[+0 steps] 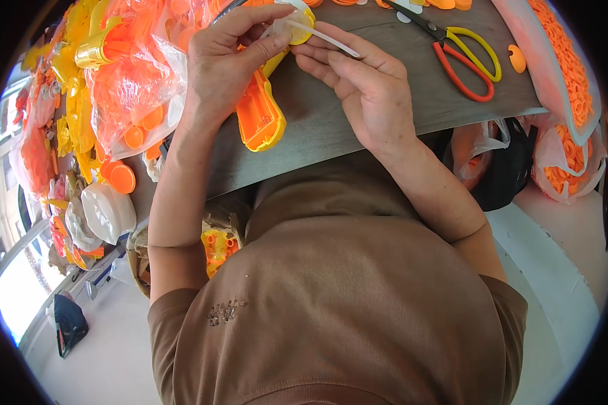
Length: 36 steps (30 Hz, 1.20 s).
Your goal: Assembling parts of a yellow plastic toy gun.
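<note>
I see left hand [226,64] pinching the yellow toy [267,101], long axis toward me; right hand [368,91] apparently nips its white tube [324,37].

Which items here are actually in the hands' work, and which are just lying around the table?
In hand:
- left hand gripping the orange and yellow toy gun
- right hand at the thin white tube

Lying about:
- scissors with red and yellow handles
- clear bag of orange caps
- bags of orange rings
- loose orange cap
</note>
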{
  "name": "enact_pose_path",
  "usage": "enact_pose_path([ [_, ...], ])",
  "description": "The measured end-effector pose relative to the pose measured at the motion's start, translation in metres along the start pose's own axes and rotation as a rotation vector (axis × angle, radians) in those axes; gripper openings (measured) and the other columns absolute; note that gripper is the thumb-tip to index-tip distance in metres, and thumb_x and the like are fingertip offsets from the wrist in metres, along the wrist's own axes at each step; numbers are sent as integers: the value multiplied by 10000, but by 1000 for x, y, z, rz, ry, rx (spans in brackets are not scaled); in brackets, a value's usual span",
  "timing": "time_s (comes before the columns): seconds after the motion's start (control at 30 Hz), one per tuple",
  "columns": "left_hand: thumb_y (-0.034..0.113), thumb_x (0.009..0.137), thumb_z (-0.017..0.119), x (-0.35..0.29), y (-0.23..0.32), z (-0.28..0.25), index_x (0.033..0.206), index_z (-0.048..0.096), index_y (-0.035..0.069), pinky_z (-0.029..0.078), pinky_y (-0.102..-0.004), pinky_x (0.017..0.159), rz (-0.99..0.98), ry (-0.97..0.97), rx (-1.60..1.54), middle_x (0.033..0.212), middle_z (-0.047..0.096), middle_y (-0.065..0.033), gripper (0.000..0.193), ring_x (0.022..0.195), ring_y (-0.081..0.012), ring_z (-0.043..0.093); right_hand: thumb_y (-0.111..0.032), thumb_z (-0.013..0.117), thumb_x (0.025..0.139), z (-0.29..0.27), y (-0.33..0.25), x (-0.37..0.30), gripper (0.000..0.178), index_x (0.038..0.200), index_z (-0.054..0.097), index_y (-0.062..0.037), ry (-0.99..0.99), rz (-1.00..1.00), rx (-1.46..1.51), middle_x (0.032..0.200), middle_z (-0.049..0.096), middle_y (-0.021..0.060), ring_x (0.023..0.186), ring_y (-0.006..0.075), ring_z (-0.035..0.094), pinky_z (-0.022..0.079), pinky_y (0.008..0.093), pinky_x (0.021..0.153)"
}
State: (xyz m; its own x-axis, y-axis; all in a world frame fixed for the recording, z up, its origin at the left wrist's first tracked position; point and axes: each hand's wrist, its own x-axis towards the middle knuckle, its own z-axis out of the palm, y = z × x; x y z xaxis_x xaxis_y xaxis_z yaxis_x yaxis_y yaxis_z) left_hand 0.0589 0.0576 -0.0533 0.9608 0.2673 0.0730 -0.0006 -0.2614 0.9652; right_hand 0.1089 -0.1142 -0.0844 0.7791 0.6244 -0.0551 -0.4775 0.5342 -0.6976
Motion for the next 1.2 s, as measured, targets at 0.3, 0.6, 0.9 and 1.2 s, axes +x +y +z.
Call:
enact_pose_path([
  [0.3, -20, 820, 650, 2, 3, 0, 1148, 621, -9, 480, -216, 816, -62, 29, -57, 981, 647, -53, 329, 893, -95, 584, 5, 405, 926, 1, 0, 3, 358, 1265, 461, 106, -44, 1, -29, 1209, 552, 218, 1124, 289, 563, 452, 382, 989],
  [0.6, -36, 801, 659, 2, -4, 1, 1131, 627, -12, 500, -246, 849, 32, 11, -37, 1019, 654, -77, 332, 963, -133, 605, 6, 418, 916, -4, -3, 2, 364, 1265, 468, 98, -35, 9, -24, 1207, 556, 209, 1125, 283, 560, 447, 392, 993],
  [0.9, -35, 828, 626, -1, 8, 4, 1103, 637, -28, 500, -231, 831, -147, 83, -195, 998, 665, -88, 275, 909, -131, 622, 3, 402, 908, 0, -1, 1, 388, 1282, 450, 92, -80, 1, -23, 1231, 543, 197, 1144, 284, 547, 432, 395, 1003],
  [1.2, -23, 845, 618, 1, 1, 4, 1109, 628, -28, 492, -231, 813, -57, 54, -117, 1049, 648, -81, 264, 936, -113, 603, 8, 407, 910, -2, -5, 3, 367, 1262, 472, 91, -93, -11, -89, 1221, 549, 195, 1137, 280, 552, 442, 394, 993],
])
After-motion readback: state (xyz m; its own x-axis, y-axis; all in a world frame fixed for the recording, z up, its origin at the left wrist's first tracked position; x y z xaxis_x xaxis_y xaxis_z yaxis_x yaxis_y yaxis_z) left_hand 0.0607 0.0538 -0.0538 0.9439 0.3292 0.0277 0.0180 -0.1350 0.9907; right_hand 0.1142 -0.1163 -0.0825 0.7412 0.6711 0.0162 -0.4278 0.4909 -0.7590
